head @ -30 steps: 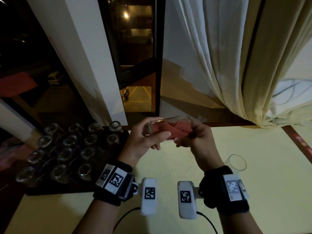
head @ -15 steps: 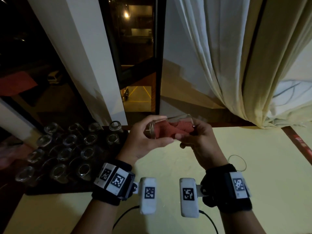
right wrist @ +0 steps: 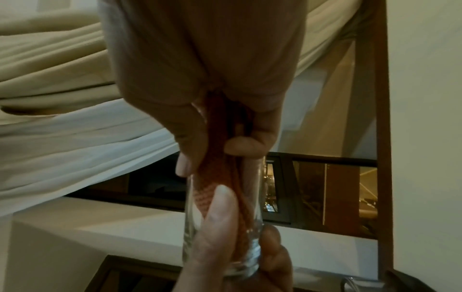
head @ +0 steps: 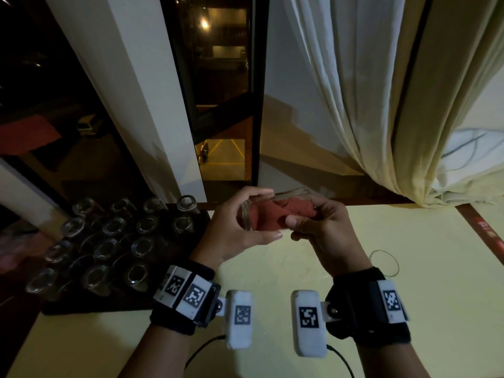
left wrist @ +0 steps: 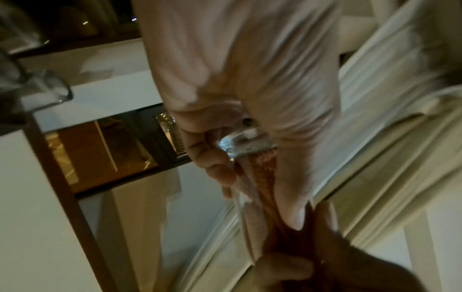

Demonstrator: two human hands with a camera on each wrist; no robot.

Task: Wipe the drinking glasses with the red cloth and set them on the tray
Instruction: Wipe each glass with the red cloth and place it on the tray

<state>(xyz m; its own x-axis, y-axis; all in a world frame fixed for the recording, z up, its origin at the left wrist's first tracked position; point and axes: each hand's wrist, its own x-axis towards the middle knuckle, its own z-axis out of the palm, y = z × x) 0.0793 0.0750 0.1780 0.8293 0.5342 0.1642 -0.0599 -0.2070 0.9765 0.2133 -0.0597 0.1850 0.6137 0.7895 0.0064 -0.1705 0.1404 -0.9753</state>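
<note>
- Now your left hand [head: 231, 233] grips a glass [head: 275, 199] lying sideways above the table [head: 409, 268], thumb under it and fingers curled over its thick base end.
- The cloth [head: 278, 215] is stuffed inside the glass, filling most of it.
- Your right hand [head: 324, 230] is at 3 o'clock of the glass, at its mouth, fingers and thumb pinching the bunched end of the cloth where it comes out.
- From the right wrist view, the cloth [right wrist: 220, 168] runs from your right fingers [right wrist: 245, 146] down into the glass [right wrist: 222, 227], and your left thumb lies along the glass wall.
- From the left wrist view, the picture is blurred; the glass base [left wrist: 247, 142] sits between your left fingers and thumb.
- The tray [head: 90, 306] lies at 9 o'clock of your hands, dark, with rows of glasses [head: 114, 241] standing on it.
- One more glass [head: 384, 261] stands on the table at 4 o'clock of your right hand, partly hidden behind the wrist.
</note>
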